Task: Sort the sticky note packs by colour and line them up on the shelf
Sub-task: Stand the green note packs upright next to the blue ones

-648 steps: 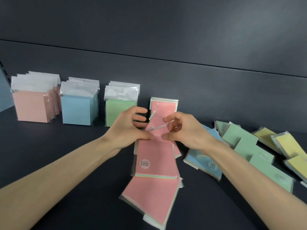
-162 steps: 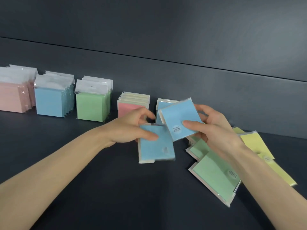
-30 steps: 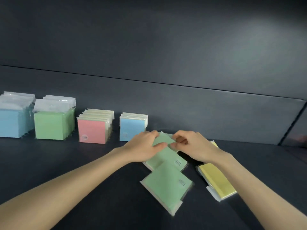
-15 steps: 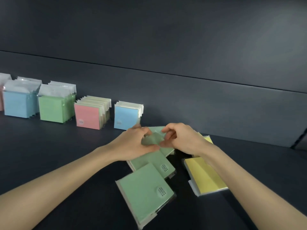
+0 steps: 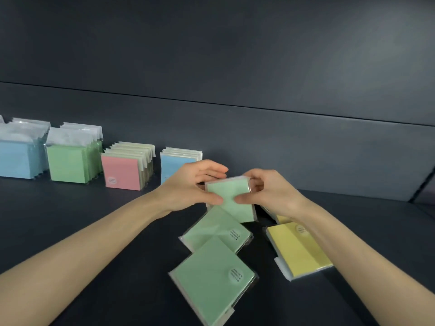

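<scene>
Far left on the dark shelf (image 5: 70, 220), against the back wall: a standing row of blue packs (image 5: 16, 158), cut off by the frame edge. Just beside it, a row of green packs (image 5: 68, 162), then a row of pink packs (image 5: 123, 171), then a shorter row of blue packs (image 5: 173, 164), all upright and facing forward.

In the middle, left hand (image 5: 188, 184) and right hand (image 5: 270, 194) both clamped on one green pack (image 5: 229, 196), thumbs pressed on its front face, fingers behind (held tilted, raised a little off the shelf). Left grip on its left edge, right grip on its right edge.

Below the hands, two more green packs lying flat: the upper green pack (image 5: 216, 231) partly overlapped by the lower green pack (image 5: 209, 278), each with a round white sticker.

To the right, a yellow pack (image 5: 296, 252) flat on the shelf, partly under the right forearm; another yellow edge behind it, mostly hidden.
</scene>
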A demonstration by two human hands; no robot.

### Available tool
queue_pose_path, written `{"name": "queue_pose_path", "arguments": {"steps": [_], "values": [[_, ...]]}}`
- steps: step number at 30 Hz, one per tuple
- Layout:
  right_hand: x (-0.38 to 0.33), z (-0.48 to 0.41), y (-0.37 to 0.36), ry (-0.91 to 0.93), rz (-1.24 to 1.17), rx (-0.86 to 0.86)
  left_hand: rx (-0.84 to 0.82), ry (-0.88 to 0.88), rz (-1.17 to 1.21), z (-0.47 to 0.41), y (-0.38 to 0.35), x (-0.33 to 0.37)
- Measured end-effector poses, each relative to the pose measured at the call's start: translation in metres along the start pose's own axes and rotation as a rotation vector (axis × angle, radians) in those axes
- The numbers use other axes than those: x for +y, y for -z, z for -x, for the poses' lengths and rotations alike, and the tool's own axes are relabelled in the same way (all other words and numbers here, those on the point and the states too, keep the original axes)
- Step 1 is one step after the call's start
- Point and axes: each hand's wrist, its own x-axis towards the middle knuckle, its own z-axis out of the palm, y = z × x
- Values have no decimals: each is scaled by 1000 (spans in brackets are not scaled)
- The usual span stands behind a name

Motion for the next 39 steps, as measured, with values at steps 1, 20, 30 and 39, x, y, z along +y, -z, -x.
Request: {"name": "queue_pose_path", "arguments": {"steps": [1, 20, 30, 39], "values": [[0, 1, 2, -1, -43, 23, 20, 2, -19, -2, 0, -4], [7, 6, 16, -33, -185, 368, 21, 40, -588, 3, -11, -29], [7, 9, 13, -13, -430, 325, 246, -9, -138, 4, -8, -15], [1, 12, 1, 6, -405, 224, 295, 105, 402, 8, -3, -8]]}}
